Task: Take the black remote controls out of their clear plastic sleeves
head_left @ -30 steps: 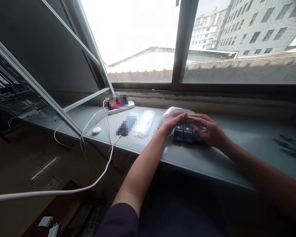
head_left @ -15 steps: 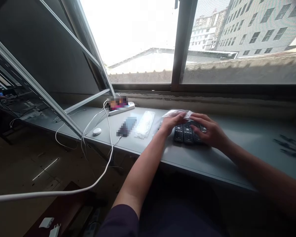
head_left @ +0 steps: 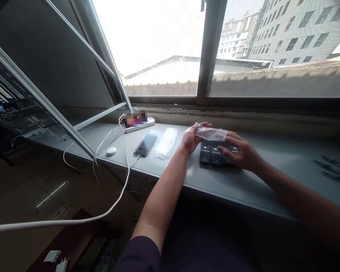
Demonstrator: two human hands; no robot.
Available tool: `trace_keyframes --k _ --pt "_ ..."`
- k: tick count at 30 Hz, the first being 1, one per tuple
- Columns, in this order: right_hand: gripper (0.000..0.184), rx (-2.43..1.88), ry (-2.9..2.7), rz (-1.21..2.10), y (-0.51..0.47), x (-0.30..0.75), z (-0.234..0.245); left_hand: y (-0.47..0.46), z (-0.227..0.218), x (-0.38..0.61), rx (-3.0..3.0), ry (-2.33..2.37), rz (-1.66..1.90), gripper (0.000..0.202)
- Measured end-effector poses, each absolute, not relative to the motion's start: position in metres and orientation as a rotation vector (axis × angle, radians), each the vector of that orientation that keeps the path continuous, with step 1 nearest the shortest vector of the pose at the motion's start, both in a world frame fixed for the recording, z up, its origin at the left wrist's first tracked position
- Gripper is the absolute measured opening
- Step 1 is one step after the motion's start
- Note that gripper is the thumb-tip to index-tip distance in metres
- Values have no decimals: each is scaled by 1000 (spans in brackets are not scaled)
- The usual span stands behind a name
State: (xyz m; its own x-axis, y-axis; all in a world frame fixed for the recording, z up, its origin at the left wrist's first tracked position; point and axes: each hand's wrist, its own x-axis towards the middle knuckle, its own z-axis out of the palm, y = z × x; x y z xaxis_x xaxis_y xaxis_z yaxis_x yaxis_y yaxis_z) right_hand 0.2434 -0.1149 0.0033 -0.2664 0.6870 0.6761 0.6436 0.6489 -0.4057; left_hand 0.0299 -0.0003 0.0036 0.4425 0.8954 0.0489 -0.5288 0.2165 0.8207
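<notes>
A clear plastic bag stretches between my hands above a row of several black remote controls lying side by side on the table. My left hand grips the bag's left end, its fingers partly behind the film. At the other end, the fingertips of my right hand touch the plastic, with the thumb spread apart over the remotes. That hand covers the right part of the row.
A stack of clear plastic bags lies left of my hands on the grey table. Farther left are a blurred phone-like thing, a round white object, a power strip and white cables. Dark thin items lie far right.
My left hand has shifted slightly left and turned, and the bag is now spread out flatter between both hands. My right hand and the remotes have stayed nearly in place.
</notes>
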Motion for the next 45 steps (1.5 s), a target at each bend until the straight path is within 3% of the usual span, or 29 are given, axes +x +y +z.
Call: trace_keyframes --k 8,21,25,31,37,45 --pt "29 -1005 -1997 218 -109 253 1 3 9 27 623 442 1207 49" --pt "25 -994 -1954 302 -118 252 13 15 9 11 283 544 1512 55" --pt "31 -1017 -1970 307 -120 250 16 10 11 14 385 537 1397 49" --pt "54 -1116 -1905 314 -121 250 13 -3 5 32 823 641 1074 27" --pt "33 -1066 -1914 340 -120 250 13 -7 4 32 871 523 971 38" --pt "34 -1274 -1626 151 -112 259 13 1 8 25 588 487 1153 53"
